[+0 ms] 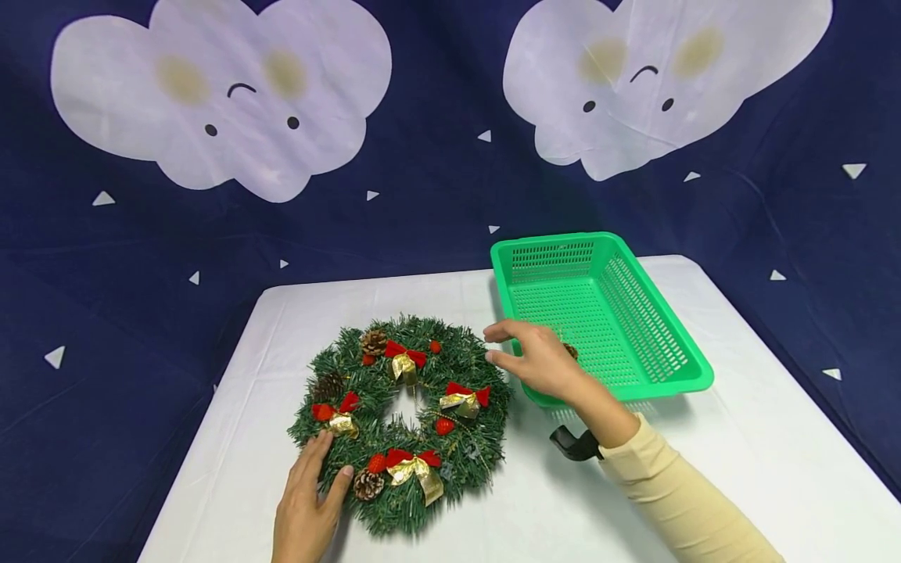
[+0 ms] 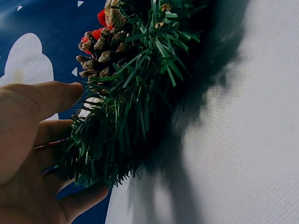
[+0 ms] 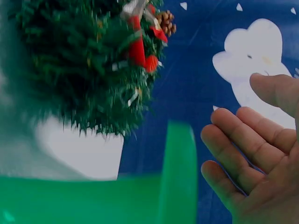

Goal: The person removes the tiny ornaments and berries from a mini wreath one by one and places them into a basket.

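Observation:
A green artificial Christmas wreath [image 1: 464, 461] lies on the white table, trimmed with red-and-gold bows [image 1: 415, 465], pine cones [image 1: 369, 484] and red berries [image 1: 444, 426]. My left hand [image 1: 304, 500] rests at its lower left edge, fingers spread and relaxed among the needles. In the left wrist view, the thumb [image 2: 58, 98] lies beside a pine cone [image 2: 105, 53]. My right hand [image 1: 538, 360] holds nothing; its fingers are loosely spread between the wreath's right side and the green basket [image 1: 690, 379], above the basket's near left rim.
The perforated plastic basket stands at the back right, with a small brown pine cone [image 1: 572, 351] inside, partly hidden by my right hand. A black wrist mount [image 1: 576, 444] hangs below my right wrist. Behind the table [image 1: 232, 469] is a dark blue cloth with clouds.

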### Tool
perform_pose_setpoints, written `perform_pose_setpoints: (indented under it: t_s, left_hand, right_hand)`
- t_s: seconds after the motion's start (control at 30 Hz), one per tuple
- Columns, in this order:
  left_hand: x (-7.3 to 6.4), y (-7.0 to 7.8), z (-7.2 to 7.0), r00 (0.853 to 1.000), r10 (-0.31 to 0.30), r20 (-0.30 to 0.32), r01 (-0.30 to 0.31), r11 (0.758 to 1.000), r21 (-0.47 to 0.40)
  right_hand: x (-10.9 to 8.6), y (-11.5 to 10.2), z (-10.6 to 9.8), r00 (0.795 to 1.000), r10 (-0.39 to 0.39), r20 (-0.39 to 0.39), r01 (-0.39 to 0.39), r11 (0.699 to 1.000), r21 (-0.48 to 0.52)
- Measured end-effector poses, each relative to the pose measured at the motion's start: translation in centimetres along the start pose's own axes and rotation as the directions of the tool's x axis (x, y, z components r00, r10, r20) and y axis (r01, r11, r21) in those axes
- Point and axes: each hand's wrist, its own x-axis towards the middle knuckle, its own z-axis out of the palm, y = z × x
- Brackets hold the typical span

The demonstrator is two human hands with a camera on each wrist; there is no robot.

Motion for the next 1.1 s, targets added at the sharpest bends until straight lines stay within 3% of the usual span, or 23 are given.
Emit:
perform_pose_setpoints:
  t_s: [0.33, 1.1]
  left_hand:
    - [0.0, 0.1, 0.0, 1.0, -0.002, 0.009, 0.002, 1.0, -0.003]
    - [0.0, 0.0, 0.0, 1.0, 0.003, 0.0, -0.003, 1.0, 0.004]
  right_hand:
    - [0.8, -1.4, 1.2, 0.997, -0.071, -0.018, 0.072, 0.997, 0.014]
    - [1.3, -2.1, 2.4, 0.997, -0.079, -0.014, 0.079, 0.997, -0.004]
